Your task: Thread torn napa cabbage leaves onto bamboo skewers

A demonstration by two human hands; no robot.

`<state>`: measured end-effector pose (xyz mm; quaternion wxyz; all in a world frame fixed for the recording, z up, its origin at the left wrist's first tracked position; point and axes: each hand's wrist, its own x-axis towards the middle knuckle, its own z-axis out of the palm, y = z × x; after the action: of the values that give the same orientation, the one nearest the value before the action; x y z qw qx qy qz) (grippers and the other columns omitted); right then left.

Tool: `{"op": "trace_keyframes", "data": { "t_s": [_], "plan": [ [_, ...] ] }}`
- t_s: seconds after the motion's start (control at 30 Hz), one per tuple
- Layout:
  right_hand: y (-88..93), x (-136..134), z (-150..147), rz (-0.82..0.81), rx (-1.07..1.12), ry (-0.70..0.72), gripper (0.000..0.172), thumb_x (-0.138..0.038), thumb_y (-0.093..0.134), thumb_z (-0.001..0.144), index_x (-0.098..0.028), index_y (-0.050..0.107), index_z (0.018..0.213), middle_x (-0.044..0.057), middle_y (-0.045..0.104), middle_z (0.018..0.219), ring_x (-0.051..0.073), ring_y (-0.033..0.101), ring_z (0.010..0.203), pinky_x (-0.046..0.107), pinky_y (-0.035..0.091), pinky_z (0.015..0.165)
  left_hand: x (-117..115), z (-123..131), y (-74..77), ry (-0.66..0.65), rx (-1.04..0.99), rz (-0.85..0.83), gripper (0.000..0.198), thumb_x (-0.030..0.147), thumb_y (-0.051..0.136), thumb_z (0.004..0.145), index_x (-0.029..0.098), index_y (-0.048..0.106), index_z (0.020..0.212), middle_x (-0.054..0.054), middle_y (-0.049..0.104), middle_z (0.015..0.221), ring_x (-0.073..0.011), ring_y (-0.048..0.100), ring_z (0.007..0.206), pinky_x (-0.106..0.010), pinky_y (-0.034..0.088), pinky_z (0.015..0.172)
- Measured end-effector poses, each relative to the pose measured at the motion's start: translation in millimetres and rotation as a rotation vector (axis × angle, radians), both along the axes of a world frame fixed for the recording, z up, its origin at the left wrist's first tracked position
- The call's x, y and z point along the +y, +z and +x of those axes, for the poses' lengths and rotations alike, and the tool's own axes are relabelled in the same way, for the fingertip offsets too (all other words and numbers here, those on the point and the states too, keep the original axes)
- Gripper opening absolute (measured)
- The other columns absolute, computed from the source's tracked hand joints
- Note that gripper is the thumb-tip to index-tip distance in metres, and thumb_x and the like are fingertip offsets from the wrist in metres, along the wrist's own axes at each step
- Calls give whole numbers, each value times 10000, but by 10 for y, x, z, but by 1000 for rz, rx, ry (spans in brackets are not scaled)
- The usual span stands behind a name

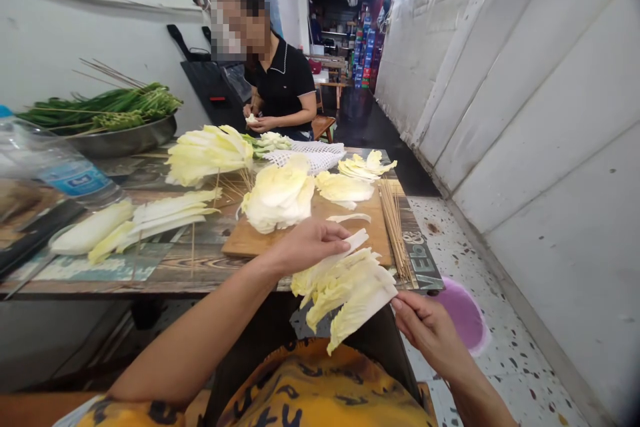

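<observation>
Several strips of napa cabbage leaf [345, 287] hang in a row between my hands, over the table's near edge and my lap. My left hand [313, 243] is closed on the upper left end of these strips, thumb and fingers together. At their lower right end my right hand [430, 327] makes a pinch against the pale edge of the last strip. What lies between those fingertips is hidden. Behind my left hand, a pile of cabbage leaves [280, 193] rests on a wooden cutting board [250, 243]. Bamboo skewers [395, 233] lie in a bundle along the board's right side.
More cabbage leaves [210, 153] and skewered leaves [165, 217] lie to the left. A metal bowl [130, 137] of greens and a water bottle [75, 170] stand there. Across the table sits a person [283, 83]. A pink basin [463, 313] is on the floor at right.
</observation>
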<state>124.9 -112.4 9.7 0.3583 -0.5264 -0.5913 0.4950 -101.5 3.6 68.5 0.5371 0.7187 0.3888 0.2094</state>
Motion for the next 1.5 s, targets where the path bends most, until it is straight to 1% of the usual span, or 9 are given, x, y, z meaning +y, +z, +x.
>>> {"op": "trace_keyframes", "data": {
  "t_s": [0.13, 0.33, 0.57, 0.7, 0.97, 1.23, 1.33, 1.43, 1.5],
  "plan": [
    [23, -26, 15, -102, 57, 12, 368, -483, 447, 896, -171, 486, 703, -67, 285, 524, 61, 245, 457, 205, 165, 415, 14, -27, -23, 34, 31, -9, 318, 436, 597, 759, 198, 728, 924, -16, 728, 884, -197, 644, 787, -249, 459, 670],
    [67, -53, 2, -145, 96, 14, 370, -484, 467, 887, -165, 492, 701, -73, 272, 513, 51, 215, 451, 204, 135, 410, 2, -35, -27, 107, 86, 18, 360, 488, 618, 723, 161, 739, 811, -24, 711, 789, -180, 611, 722, -238, 426, 620],
    [82, -86, -2, -157, 102, 4, 388, -496, 466, 885, -176, 441, 669, -81, 270, 499, 44, 207, 433, 202, 131, 402, -95, 15, 11, 139, -4, -13, 282, 410, 644, 718, 145, 730, 757, -20, 692, 698, -138, 574, 629, -221, 386, 568],
    [77, -99, -2, -170, 110, 0, 396, -508, 467, 882, -174, 440, 671, -85, 265, 497, 43, 201, 434, 200, 124, 401, -136, 33, 29, 159, -35, -25, 248, 378, 661, 708, 146, 734, 752, -33, 708, 719, -136, 587, 632, -219, 397, 565],
    [71, -105, 10, -185, 146, 8, 400, -509, 483, 874, -172, 434, 664, -92, 248, 498, 34, 188, 423, 192, 118, 396, -135, 25, -10, 137, -5, -56, 249, 390, 671, 698, 160, 742, 763, -40, 720, 727, -141, 603, 627, -218, 414, 550],
    [1, -33, -16, -205, 226, 37, 417, -524, 515, 849, -183, 402, 637, -93, 256, 491, 32, 191, 410, 192, 129, 389, -130, 22, -52, 76, -22, -82, 247, 398, 666, 702, 171, 744, 766, -24, 721, 727, -137, 603, 618, -207, 403, 534],
    [3, -13, -31, -174, 237, 40, 392, -492, 507, 867, -182, 412, 648, -97, 251, 485, 33, 191, 407, 190, 133, 387, -134, 18, -35, 72, -17, -61, 283, 423, 638, 731, 176, 747, 818, -32, 731, 781, -169, 635, 679, -226, 441, 577],
    [31, 14, -34, -138, 232, 37, 354, -465, 485, 889, -174, 454, 689, -98, 249, 487, 36, 191, 409, 190, 134, 389, -123, -10, -8, 52, -76, -50, 330, 435, 604, 769, 200, 725, 966, -33, 728, 944, -202, 654, 844, -260, 481, 716],
    [62, 44, -28, -92, 217, 18, 338, -453, 470, 899, -174, 470, 708, -95, 251, 493, 41, 198, 414, 192, 142, 391, -115, -40, 12, 145, -128, 16, 343, 420, 591, 788, 213, 696, 1041, -30, 699, 1062, -205, 629, 968, -281, 469, 828]
  ]
}}
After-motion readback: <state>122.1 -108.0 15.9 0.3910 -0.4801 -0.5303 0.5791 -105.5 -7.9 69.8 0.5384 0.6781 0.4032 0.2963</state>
